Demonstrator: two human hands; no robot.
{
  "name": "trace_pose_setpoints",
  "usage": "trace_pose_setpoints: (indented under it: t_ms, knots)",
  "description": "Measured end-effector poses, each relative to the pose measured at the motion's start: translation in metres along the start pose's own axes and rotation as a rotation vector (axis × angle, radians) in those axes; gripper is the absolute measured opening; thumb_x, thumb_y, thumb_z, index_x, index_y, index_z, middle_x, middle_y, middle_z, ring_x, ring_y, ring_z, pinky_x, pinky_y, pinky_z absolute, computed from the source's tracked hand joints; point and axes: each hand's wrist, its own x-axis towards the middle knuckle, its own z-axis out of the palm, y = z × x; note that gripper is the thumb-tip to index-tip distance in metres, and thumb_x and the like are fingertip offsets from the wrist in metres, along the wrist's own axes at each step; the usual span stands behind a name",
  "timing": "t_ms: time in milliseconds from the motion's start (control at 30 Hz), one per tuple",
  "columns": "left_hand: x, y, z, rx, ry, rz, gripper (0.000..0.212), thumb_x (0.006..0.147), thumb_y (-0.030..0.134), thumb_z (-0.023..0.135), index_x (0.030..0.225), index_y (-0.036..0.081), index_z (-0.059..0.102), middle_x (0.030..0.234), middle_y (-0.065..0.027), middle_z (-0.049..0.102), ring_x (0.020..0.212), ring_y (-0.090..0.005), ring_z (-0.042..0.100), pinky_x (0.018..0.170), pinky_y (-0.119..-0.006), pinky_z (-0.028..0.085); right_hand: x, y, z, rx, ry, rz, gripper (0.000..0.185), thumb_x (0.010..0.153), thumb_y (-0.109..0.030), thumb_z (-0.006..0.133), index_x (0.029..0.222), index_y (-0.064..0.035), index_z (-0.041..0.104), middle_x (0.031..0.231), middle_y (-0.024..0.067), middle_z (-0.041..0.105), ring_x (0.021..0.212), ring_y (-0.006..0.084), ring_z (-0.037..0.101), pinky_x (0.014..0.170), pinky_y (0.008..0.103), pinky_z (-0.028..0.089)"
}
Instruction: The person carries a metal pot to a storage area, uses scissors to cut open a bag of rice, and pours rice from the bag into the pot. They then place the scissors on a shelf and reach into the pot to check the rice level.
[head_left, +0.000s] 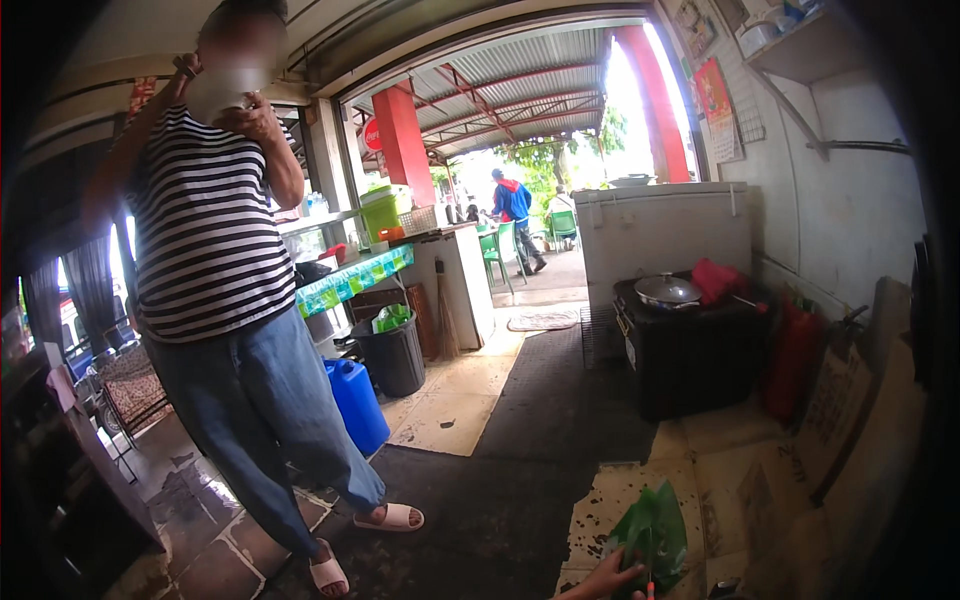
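Note:
Low at the right of the head view, my left hand (609, 576) grips the near edge of a folded green leaf (654, 525), which looks like banana leaf. A slim knife (651, 588) with an orange handle points up against the leaf, its thin blade seen edge-on. Only a fingertip or so of my right hand (639, 595) shows at the bottom edge, by the knife's handle; the rest is cut off by the frame. Below the leaf lies light tiled floor with dark worn patches.
A person (217, 225) in a striped shirt stands at left, holding a bowl (221, 94) near the face. A black stove-like unit (690, 352) bears a lidded pan (667, 289). A blue jerrycan (355, 405) and black bin (390, 356) stand beyond the dark floor mat (540, 405).

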Motion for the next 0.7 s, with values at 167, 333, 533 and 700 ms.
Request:
trace_pose_setpoints:
  t_ms: [167, 333, 533, 700]
  knots:
    - [-0.001, -0.007, 0.005, -0.098, -0.008, 0.024, 0.06, 0.077, 0.032, 0.062, 0.124, 0.003, 0.038, 0.12, -0.0133, 0.045, 0.11, -0.0245, 0.042, 0.092, -0.037, 0.035, -0.001, 0.002, 0.001, 0.009, -0.001, 0.006, 0.049, 0.084, -0.037, 0.053, 0.12, -0.0046, 0.044, 0.109, 0.0142, 0.052, 0.095, 0.0248, 0.051, 0.075, 0.0374, 0.045]
    - [0.002, -0.013, 0.002, -0.048, -0.025, 0.078, 0.062, 0.076, 0.034, 0.062, 0.124, 0.003, 0.038, 0.121, -0.0136, 0.044, 0.112, -0.0251, 0.041, 0.093, -0.037, 0.034, -0.003, 0.0, 0.002, 0.015, -0.002, 0.009, 0.049, 0.084, -0.036, 0.053, 0.12, -0.0045, 0.044, 0.109, 0.0142, 0.052, 0.094, 0.0248, 0.051, 0.075, 0.0374, 0.045]
    - [0.007, -0.015, 0.002, 0.029, -0.048, 0.125, 0.063, 0.075, 0.034, 0.062, 0.124, 0.003, 0.038, 0.121, -0.0145, 0.045, 0.111, -0.0264, 0.042, 0.093, -0.039, 0.034, -0.002, 0.002, 0.001, 0.018, -0.003, 0.015, 0.048, 0.084, -0.036, 0.052, 0.12, -0.0045, 0.044, 0.109, 0.0142, 0.052, 0.094, 0.0248, 0.052, 0.075, 0.0374, 0.045]
    - [0.008, -0.02, 0.007, 0.026, 0.014, 0.109, 0.059, 0.077, 0.032, 0.06, 0.124, 0.003, 0.038, 0.116, -0.0143, 0.049, 0.107, -0.0251, 0.045, 0.091, -0.038, 0.036, -0.002, 0.001, 0.0, 0.022, -0.004, 0.022, 0.048, 0.085, -0.036, 0.052, 0.12, -0.0045, 0.044, 0.108, 0.0142, 0.052, 0.094, 0.0247, 0.052, 0.074, 0.0374, 0.045]
